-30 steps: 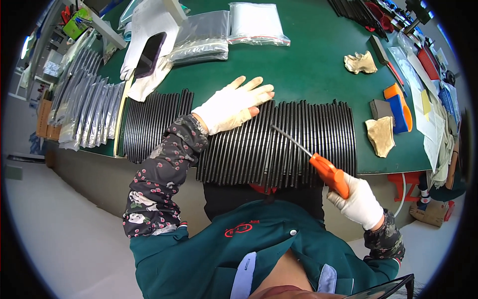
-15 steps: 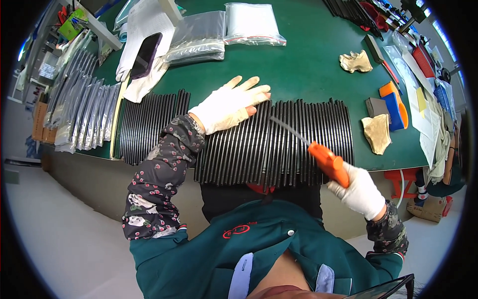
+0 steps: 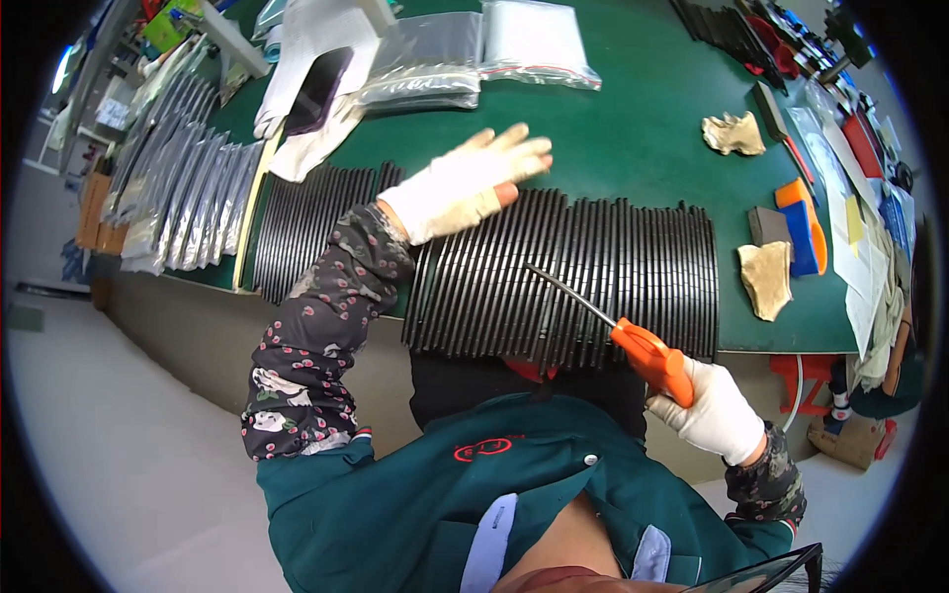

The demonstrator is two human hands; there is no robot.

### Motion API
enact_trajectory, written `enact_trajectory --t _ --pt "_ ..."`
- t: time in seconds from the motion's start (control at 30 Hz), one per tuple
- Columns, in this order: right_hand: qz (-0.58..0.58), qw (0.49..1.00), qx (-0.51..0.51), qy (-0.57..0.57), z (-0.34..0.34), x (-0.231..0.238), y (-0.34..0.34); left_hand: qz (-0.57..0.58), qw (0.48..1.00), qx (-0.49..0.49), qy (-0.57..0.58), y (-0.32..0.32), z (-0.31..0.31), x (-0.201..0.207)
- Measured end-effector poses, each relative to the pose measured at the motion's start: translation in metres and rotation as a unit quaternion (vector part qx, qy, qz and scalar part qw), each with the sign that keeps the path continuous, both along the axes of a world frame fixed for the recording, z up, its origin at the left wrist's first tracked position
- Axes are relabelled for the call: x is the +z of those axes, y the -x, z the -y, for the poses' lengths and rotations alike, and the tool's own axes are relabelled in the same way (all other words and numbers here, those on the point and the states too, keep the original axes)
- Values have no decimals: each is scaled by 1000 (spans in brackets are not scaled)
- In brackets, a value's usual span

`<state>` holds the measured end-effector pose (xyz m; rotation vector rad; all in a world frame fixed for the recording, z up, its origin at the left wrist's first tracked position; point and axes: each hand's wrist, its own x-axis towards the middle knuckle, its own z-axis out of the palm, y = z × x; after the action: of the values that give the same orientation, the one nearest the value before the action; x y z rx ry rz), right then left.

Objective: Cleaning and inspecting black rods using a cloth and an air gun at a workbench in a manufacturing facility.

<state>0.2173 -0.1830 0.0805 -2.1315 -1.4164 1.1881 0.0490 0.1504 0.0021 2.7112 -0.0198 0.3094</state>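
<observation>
A wide row of thin black rods [image 3: 613, 282] lies side by side along the near edge of the green table. My left hand [image 3: 470, 185], in a white glove with bare fingertips showing, is over the far ends of the rods, fingers stretched and apart; contact with them is unclear. My right hand [image 3: 714, 410], also gloved, is wrapped round the handle of an orange-handled tool with a thin metal shaft [image 3: 647, 353]. The shaft points far and left over the middle of the rods; whether its tip touches them I cannot tell. A narrower group of black rods [image 3: 311, 227] lies left of my left forearm.
Bagged rods [image 3: 208, 203] are stacked at the left. A phone [image 3: 318, 91] rests on white cloth beside plastic-bag packs [image 3: 420, 59]. At the right are crumpled tan cloths [image 3: 765, 280], a blue-and-orange tape dispenser [image 3: 803, 232] and papers [image 3: 848, 212]. More black rods [image 3: 727, 35] lie at the far right.
The view has shifted slightly. Against the rods, the orange-handled tool's tip has come nearer to me, and my left hand has moved a little farther away, fingers still spread.
</observation>
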Motion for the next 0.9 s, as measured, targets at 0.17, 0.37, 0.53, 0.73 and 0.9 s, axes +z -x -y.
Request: enact_trajectory --t 0.17,0.37,0.53,0.73,0.9 --pt "16 999 35 34 -11 0 5 -22 982 40 184 35 -16 6" --pt "64 993 101 10 -35 11 16 49 957 10 285 37 4 -23" --pt "92 990 104 -6 -44 1 18 37 900 56 431 35 12 -20" --pt "93 991 93 -27 -51 4 22 59 883 34 465 38 11 -22" --pt "91 992 82 -35 -52 -2 16 58 888 28 456 37 13 -24"
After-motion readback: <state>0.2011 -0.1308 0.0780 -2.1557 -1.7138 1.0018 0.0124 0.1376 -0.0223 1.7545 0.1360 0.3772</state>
